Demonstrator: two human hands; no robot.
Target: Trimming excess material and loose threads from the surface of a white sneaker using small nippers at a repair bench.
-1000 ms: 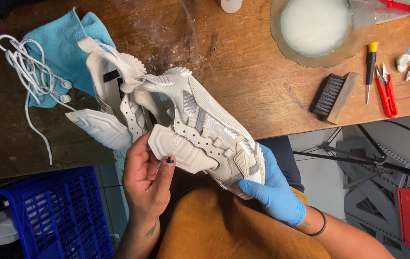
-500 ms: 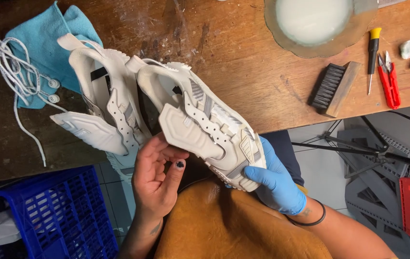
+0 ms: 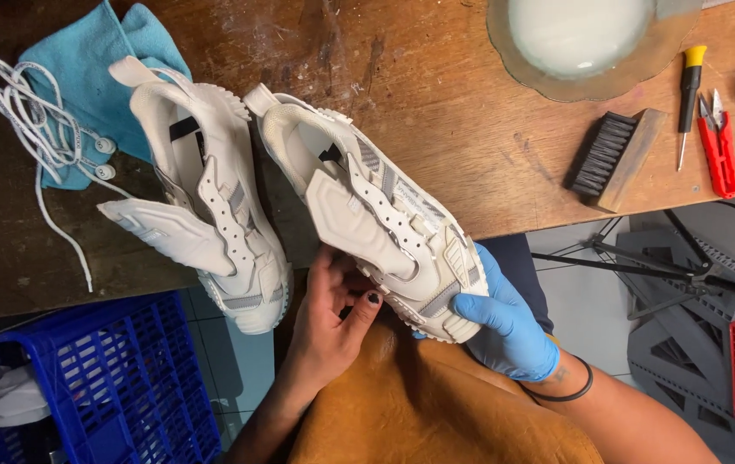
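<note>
Both hands (image 3: 333,318) grip white sneaker (image 3: 376,215)

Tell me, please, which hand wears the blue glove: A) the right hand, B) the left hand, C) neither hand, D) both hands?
A: the right hand is covered by a blue glove as it grips the toe of the white sneaker, while the left hand beside it is bare.

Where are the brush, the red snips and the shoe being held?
brush (image 3: 601,156), head view, on its dark bristles.
red snips (image 3: 718,146), head view, on the red handles.
held shoe (image 3: 385,219), head view, on the white upper near the lace holes.
</note>
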